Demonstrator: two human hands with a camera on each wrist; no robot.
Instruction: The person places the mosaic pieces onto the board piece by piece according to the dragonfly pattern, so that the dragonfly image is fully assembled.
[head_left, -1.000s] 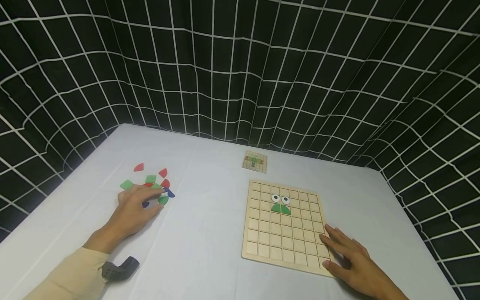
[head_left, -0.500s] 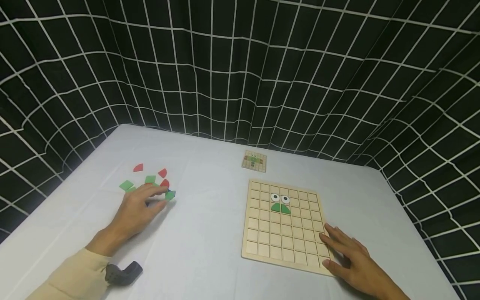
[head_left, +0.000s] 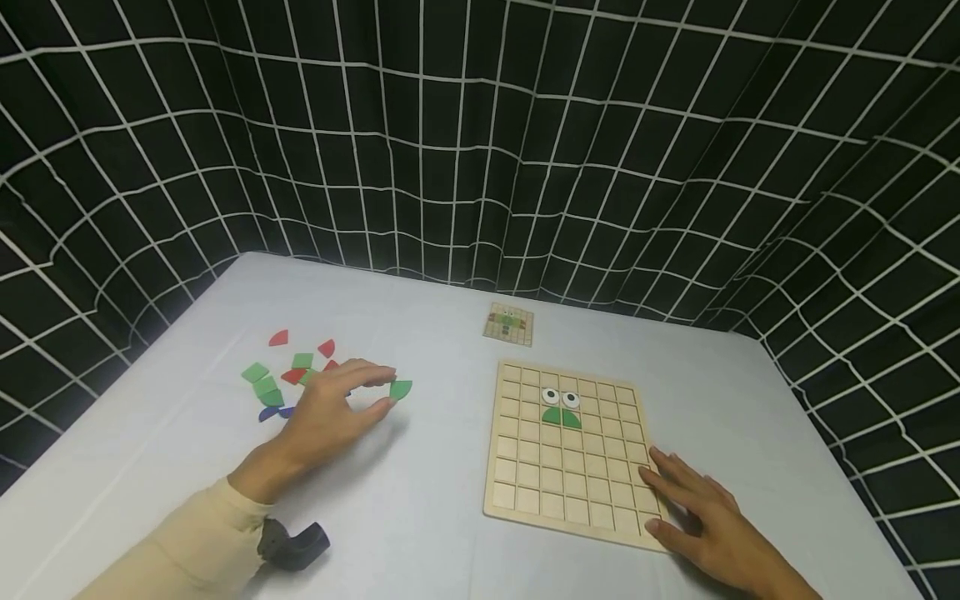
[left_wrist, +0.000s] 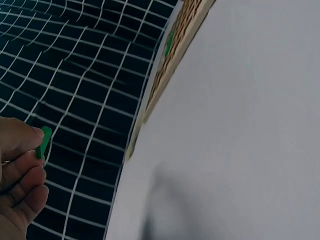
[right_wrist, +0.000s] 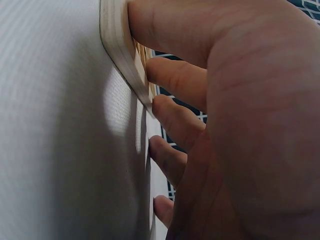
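Between thumb and fingertips, my left hand [head_left: 326, 412] pinches a green quarter-circle piece [head_left: 401, 389], held over the table left of the board. The left wrist view shows that green piece [left_wrist: 44, 142] edge-on at the fingertips. A wooden grid board [head_left: 525, 475] lies at the right of the table. In its upper cells sit two eye pieces [head_left: 551, 397] and, just below them, two green quarter-circle pieces [head_left: 572, 418]. My right hand [head_left: 701, 521] rests at the board's right edge with fingers spread; in the right wrist view the thumb and fingertips touch the board's rim [right_wrist: 117, 35].
Several loose red, green and blue pieces [head_left: 265, 386] are scattered at the table's left, partly behind the left hand. A small pattern card [head_left: 510, 323] lies beyond the board. A black curtain with white grid lines [head_left: 450, 150] surrounds the white table [head_left: 442, 517].
My left hand has picked up the green quarter-circle from the loose pieces and moved right with it, uncovering blue and green pieces. The right hand and the board stay in place.
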